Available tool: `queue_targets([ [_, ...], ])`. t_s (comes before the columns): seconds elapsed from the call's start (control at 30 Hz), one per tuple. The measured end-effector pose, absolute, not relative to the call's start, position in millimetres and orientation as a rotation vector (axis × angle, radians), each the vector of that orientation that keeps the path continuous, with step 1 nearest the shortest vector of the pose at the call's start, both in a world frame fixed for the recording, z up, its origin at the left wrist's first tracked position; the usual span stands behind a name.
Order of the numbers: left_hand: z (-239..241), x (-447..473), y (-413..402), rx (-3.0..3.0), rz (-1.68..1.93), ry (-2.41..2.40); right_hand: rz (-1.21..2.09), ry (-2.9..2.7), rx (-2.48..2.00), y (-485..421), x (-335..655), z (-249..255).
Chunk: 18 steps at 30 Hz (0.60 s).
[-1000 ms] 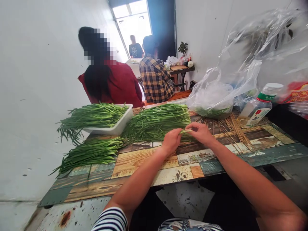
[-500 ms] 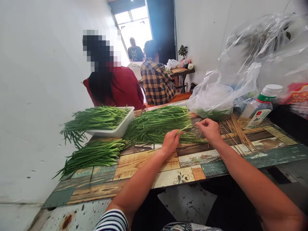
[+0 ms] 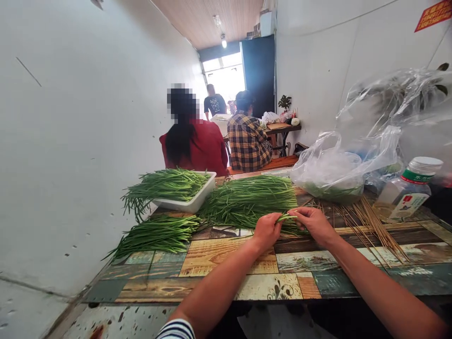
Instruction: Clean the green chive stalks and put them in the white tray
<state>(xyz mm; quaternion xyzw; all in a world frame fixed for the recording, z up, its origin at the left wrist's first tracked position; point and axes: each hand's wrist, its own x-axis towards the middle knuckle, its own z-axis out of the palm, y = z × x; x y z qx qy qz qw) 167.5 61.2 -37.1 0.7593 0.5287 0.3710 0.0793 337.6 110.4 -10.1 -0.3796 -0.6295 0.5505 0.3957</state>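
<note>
Patchwork table [image 3: 212,263] | three chive heaps [image 3: 250,200] | one tray [image 3: 190,205] | left hand [image 3: 266,230], right hand [image 3: 314,223] pinch one stalk [image 3: 287,217]

So the short bundle of thin green chive stems [image 3: 286,217] is just a few skinny stalks, bright green with paler ends. It sits roughly level, running left to right, and is pinched at both ends: the left hand [image 3: 267,230] has the left end, the right hand [image 3: 314,223] the right end. Only the middle bit shows between the fingers. It's lifted just off the table, at the near edge of the big loose pile of the same green stems [image 3: 252,200].
</note>
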Motion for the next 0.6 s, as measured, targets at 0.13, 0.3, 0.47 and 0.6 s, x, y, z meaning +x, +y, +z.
queue_targets([
  [0.13, -33.6, 168.4, 58.8, 2.286, 1.097, 1.607, 1.41, -1.587, -0.978, 109.7, 337.8, -9.8],
  [0.3, -27.0, 168.1, 57.7, 2.29, 1.093, 1.604, 1.378, -1.677, -0.936, 107.5, 339.4, -1.8],
  [0.47, -7.4, 162.5, 51.5, 2.227, 1.091, 1.565, 1.251, -1.785, -0.923, 94.8, 336.9, 20.6],
  [0.6, 0.0, 158.3, 47.8, 2.199, 1.079, 1.51, 1.151, -1.703, -1.022, 96.1, 336.9, 24.7],
])
